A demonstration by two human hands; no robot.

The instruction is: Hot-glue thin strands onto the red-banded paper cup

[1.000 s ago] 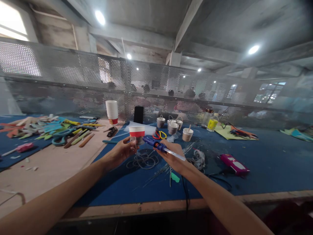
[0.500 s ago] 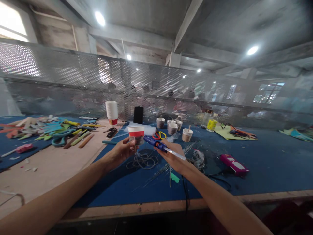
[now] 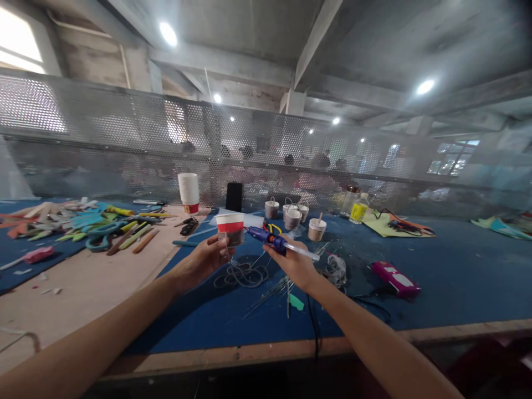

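My left hand (image 3: 208,256) grips a paper cup (image 3: 230,224), white at the rim with a red band; its lower part is wrapped in grey cord. From the cup a grey cord (image 3: 243,274) trails down into loose loops on the blue mat. A blue hot glue gun (image 3: 268,238), with a clear glue stick poking out of its back, is held in my right hand (image 3: 295,263). Its nozzle points left at the cup's side, close to it; whether they touch I cannot tell. Yellow-and-red scissors (image 3: 274,228) lie partly hidden behind the gun.
Several cord-wrapped cups (image 3: 292,219) stand behind the hands, near a cup with a stick (image 3: 317,229). A stack of paper cups (image 3: 188,191) and a phone (image 3: 234,197) are at the back. A magenta device (image 3: 394,278) lies right; scissors (image 3: 103,235) and clay tools (image 3: 144,240) lie left.
The glue gun has tipped slightly and its nozzle has drawn a little away from the cup. My left hand keeps its hold on the cup almost unmoved.
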